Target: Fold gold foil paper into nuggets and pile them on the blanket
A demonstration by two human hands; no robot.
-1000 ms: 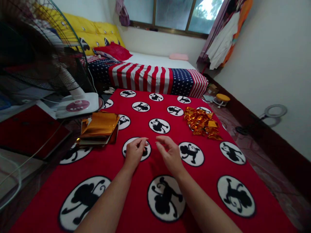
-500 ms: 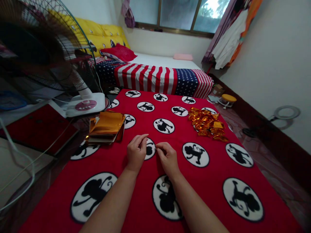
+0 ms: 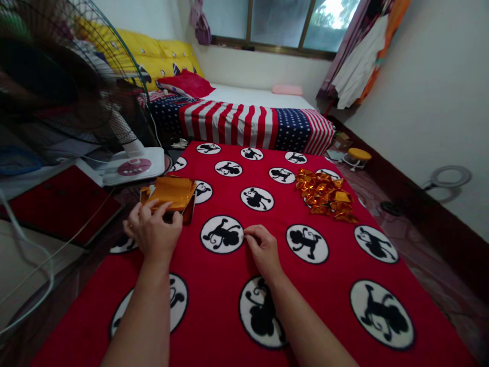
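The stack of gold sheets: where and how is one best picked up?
Probably by the near edge of the top sheet, pinched between thumb and fingers, coming from the person's side. The stack lies flat with uneven edges, and the left hand is at its near side.

A white-based fan (image 3: 134, 165) stands beyond and left of the left fingers (image 3: 160, 208), with a flat dark-red object (image 3: 63, 201) on their outer side. Far ahead of the right fingers (image 3: 257, 232), a striped, starred cover (image 3: 237, 125) drapes below a window (image 3: 280, 23); rightward sits a yellow-topped stool (image 3: 359, 154).
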